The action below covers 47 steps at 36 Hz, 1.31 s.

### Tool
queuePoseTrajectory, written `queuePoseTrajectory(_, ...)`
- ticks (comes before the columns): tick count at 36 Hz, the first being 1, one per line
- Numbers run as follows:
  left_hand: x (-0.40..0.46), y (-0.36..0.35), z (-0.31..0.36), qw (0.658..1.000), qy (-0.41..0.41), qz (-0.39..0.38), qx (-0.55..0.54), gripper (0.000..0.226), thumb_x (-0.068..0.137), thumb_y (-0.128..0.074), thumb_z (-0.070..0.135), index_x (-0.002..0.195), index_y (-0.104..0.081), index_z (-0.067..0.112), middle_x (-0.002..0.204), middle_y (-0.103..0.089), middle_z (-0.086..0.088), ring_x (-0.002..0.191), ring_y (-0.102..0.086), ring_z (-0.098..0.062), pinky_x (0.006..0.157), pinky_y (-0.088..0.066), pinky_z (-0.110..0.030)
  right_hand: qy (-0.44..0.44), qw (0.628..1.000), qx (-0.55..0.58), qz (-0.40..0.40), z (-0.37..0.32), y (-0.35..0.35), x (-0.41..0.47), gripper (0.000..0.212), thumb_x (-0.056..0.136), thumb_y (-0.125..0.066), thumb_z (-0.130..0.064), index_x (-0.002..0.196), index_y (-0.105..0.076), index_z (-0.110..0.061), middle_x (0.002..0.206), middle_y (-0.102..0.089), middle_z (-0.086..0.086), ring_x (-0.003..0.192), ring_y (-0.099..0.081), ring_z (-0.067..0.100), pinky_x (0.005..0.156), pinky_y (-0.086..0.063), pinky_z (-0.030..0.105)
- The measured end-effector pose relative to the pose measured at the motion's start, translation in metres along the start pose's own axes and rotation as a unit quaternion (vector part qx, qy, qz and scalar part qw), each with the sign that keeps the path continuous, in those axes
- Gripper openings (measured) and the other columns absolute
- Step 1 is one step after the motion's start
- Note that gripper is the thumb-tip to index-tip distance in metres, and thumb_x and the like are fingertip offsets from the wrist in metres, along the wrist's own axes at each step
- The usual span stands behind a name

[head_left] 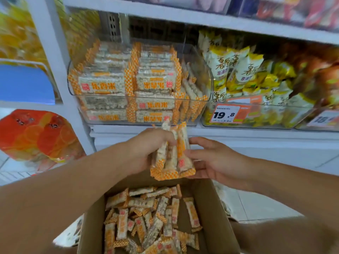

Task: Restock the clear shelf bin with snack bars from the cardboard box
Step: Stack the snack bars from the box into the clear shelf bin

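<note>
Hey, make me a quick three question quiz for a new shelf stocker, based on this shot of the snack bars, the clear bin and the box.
1. True or false: the left hand grips a bunch of orange-checkered wrapped snack bars above the open brown cardboard box.
2. Which part of the clear plastic shelf bin has bars standing on edge rather than in flat stacks? A) left B) middle C) right
3. Fill in: the orange price tag on the neighbouring bin of yellow and white snack bags reads ____.

Key: 1 true; 2 C; 3 19.8. The right hand only touches the bunch with straight fingers.
</note>
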<state>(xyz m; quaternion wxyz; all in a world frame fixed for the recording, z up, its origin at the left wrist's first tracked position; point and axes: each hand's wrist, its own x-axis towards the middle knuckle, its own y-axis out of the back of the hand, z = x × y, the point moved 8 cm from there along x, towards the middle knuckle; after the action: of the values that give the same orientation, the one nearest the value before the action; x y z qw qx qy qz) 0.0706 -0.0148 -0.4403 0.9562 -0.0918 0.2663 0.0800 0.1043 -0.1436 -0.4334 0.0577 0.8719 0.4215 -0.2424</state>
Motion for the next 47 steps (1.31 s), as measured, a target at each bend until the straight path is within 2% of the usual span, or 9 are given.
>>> queuePoseTrajectory(3,-0.008,-0.012,0.033,0.997,-0.069,-0.022,-0.035,0.031,0.092,-0.055,0.009,0.12,-0.068,0.011,0.111,-0.073,-0.014,0.105,-0.07,-0.033,0.096,-0.053,-0.05,0.077,0.997,-0.022,0.023,-0.034,-0.003,-0.017,0.034,0.097,-0.062,-0.018,0.13,-0.057,-0.021,0.113,-0.073,0.016,0.093,-0.071,0.028,0.078,-0.06,0.033)
queuePoseTrajectory(13,-0.013,-0.023,0.066,0.985,-0.142,-0.007,-0.098,0.027,0.099,-0.055,0.029,0.118,-0.067,0.014,0.108,-0.075,-0.008,0.101,-0.072,-0.026,0.096,-0.053,-0.052,0.179,0.983,-0.04,0.025,-0.072,-0.015,-0.02,0.033,0.099,-0.057,-0.026,0.131,-0.056,-0.035,0.119,-0.071,-0.009,0.107,-0.07,0.016,0.084,-0.061,0.042)
queuePoseTrajectory(18,-0.01,-0.012,0.059,0.987,-0.148,0.049,-0.048,0.121,0.051,-0.084,0.069,0.151,-0.031,0.024,0.146,-0.052,0.0,0.127,-0.056,-0.022,0.102,-0.047,-0.045,0.18,0.979,-0.064,0.078,-0.071,0.0,-0.009,0.031,0.1,-0.059,-0.022,0.13,-0.059,-0.03,0.118,-0.071,-0.004,0.108,-0.068,0.023,0.083,-0.061,0.045)
queuePoseTrajectory(24,-0.01,-0.004,0.051,0.978,-0.168,0.115,-0.048,0.124,0.063,-0.072,0.076,0.157,-0.005,0.032,0.162,-0.023,0.007,0.145,-0.033,-0.023,0.115,-0.032,-0.045,0.224,0.95,-0.181,0.124,-0.065,-0.004,-0.009,0.048,0.1,-0.055,-0.037,0.146,-0.04,-0.042,0.128,-0.06,-0.017,0.106,-0.063,0.007,0.077,-0.057,0.028)
queuePoseTrajectory(28,-0.008,-0.012,0.055,0.976,-0.15,0.098,-0.123,0.094,0.09,-0.052,0.06,0.158,-0.003,0.019,0.164,-0.017,-0.001,0.147,-0.027,-0.024,0.116,-0.032,-0.044,0.287,0.93,-0.216,0.083,-0.072,-0.024,-0.018,0.045,0.099,-0.057,-0.028,0.124,-0.04,-0.061,0.122,-0.06,-0.035,0.113,-0.056,-0.011,0.089,-0.048,0.011)
queuePoseTrajectory(35,-0.008,-0.011,0.048,0.977,-0.112,0.08,-0.166,0.047,0.095,-0.066,0.023,0.137,-0.048,0.012,0.118,-0.07,-0.013,0.105,-0.07,-0.029,0.088,-0.056,-0.056,0.317,0.906,-0.262,0.104,-0.074,-0.018,-0.027,0.074,0.088,-0.073,-0.01,0.142,-0.039,-0.046,0.133,-0.059,-0.02,0.125,-0.054,-0.001,0.106,-0.044,0.029)
queuePoseTrajectory(40,-0.012,-0.012,0.05,0.974,-0.137,0.077,-0.163,0.062,0.093,-0.067,0.015,0.142,-0.032,0.029,0.114,-0.065,0.001,0.09,-0.065,-0.01,0.067,-0.06,-0.034,0.303,0.901,-0.285,0.123,-0.068,-0.016,-0.028,0.085,0.083,-0.076,-0.031,0.141,-0.025,-0.065,0.143,-0.045,-0.026,0.134,-0.041,-0.004,0.113,-0.038,0.033)
queuePoseTrajectory(43,-0.012,-0.002,0.051,0.966,-0.15,0.115,-0.179,0.068,0.087,-0.074,0.013,0.14,-0.034,0.032,0.122,-0.06,-0.002,0.103,-0.062,-0.015,0.084,-0.057,-0.04,0.291,0.907,-0.287,0.104,-0.064,-0.019,-0.028,0.105,0.072,-0.087,-0.038,0.15,-0.019,-0.055,0.15,-0.038,-0.021,0.137,-0.038,-0.004,0.114,-0.038,0.036)
queuePoseTrajectory(47,-0.012,-0.001,0.052,0.957,-0.171,0.13,-0.198,0.053,0.088,-0.072,0.012,0.128,-0.042,0.028,0.088,-0.049,0.014,0.065,-0.051,0.01,0.044,-0.046,-0.01,0.272,0.899,-0.327,0.103,-0.059,-0.023,-0.027,0.141,0.055,-0.092,-0.054,0.152,0.01,-0.053,0.159,-0.004,-0.033,0.147,-0.016,-0.005,0.113,-0.041,0.042)
